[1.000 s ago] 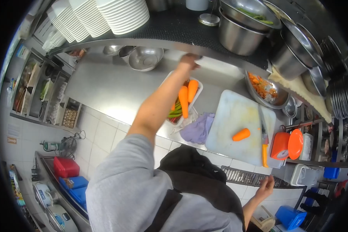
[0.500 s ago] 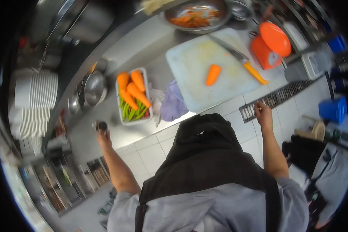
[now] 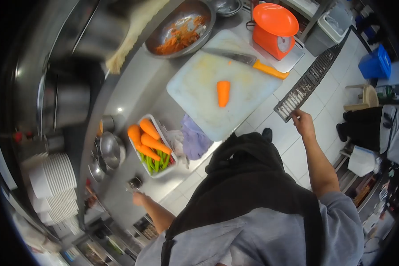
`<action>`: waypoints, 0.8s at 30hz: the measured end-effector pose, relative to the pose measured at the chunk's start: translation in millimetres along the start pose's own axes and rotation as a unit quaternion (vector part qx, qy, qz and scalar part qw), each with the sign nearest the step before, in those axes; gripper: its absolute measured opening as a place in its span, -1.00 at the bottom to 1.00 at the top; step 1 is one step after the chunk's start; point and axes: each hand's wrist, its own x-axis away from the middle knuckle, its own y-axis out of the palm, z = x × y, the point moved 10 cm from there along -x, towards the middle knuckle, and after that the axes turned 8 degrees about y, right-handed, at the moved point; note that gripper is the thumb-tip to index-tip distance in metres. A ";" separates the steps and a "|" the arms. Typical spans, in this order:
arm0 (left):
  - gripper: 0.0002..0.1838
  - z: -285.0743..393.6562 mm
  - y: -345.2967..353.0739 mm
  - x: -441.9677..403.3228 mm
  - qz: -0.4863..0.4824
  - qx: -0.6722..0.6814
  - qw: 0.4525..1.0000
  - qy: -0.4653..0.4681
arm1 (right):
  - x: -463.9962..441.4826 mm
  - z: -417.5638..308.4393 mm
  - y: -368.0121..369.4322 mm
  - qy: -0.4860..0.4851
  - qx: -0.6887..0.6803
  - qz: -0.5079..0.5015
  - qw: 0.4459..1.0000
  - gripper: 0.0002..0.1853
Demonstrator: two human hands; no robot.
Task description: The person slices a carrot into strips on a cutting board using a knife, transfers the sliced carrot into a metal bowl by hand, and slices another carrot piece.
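Holding, left: my left hand [image 3: 139, 198] had its fingers drawn in on a small dark object [image 3: 134, 182] with a shiny edge, too blurred to name.
Counter: that object was at the steel counter [image 3: 115, 191], near the white tub [image 3: 165, 172]; whether it touched the metal, I could not tell.
Right side: my right hand [image 3: 302, 122] was near the end of the floor grate [image 3: 303, 88], fingers bent toward the thumb; I could not tell whether they pinched anything.
Tub: whole carrots [image 3: 153, 142] lay over green pods [image 3: 157, 163], with a purple cloth [image 3: 195, 138] bunched between tub and board.
Board: a carrot piece [image 3: 223, 94] lay on the white board [image 3: 195, 95], and the orange-handled knife [image 3: 270, 69] rested toward its far side.
Beyond: a metal bowl [image 3: 210, 31] held orange shreds [image 3: 181, 37], with an orange scale [image 3: 275, 39] farther right.
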 end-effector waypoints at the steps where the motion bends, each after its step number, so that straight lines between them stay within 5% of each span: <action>1: -0.46 27.7 3.6 20.4 -0.004 0.002 1.000 0.016 | 7.3 10.1 -4.9 0.049 -0.045 0.012 0.998 -0.83; 3: -0.55 133.6 -12.7 84.7 0.166 -0.100 0.936 0.294 | 24.8 36.3 -1.8 0.108 -0.093 0.032 0.989 -0.82; 5: -0.70 254.4 42.5 146.0 0.074 0.007 0.866 0.494 | 42.8 68.9 21.5 0.122 -0.059 0.028 0.990 -0.82; 6: -0.68 302.0 92.6 155.6 -0.094 0.130 0.861 0.483 | 49.1 85.4 36.7 0.127 -0.023 0.025 0.991 -0.82; 7: -0.68 361.7 133.5 183.0 -0.142 0.168 0.802 0.555 | 59.9 101.4 51.8 0.125 0.008 0.023 0.992 -0.82; 8: -0.68 432.1 156.9 241.0 -0.096 0.090 0.692 0.710 | 75.3 118.5 65.9 0.126 0.040 0.028 0.991 -0.82; 9: -0.68 480.5 204.1 264.4 -0.105 0.063 0.644 0.755 | 95.0 147.3 85.6 0.174 0.049 0.012 0.983 -0.81; 14: -0.69 638.3 456.2 301.4 -0.169 -0.125 0.620 0.756 | 208.2 159.1 68.1 0.375 0.083 0.002 0.923 -0.78; 16: -0.69 659.7 514.1 304.1 -0.181 -0.207 0.626 0.730 | 242.7 170.5 59.4 0.378 0.093 0.042 0.920 -0.76; 19: -0.69 665.7 558.5 301.9 -0.192 -0.262 0.635 0.701 | 284.4 175.2 34.9 0.426 0.106 0.099 0.893 -0.75; 24: -0.69 648.6 563.5 280.2 -0.204 -0.269 0.650 0.681 | 313.7 176.4 33.5 0.506 0.118 0.057 0.852 -0.75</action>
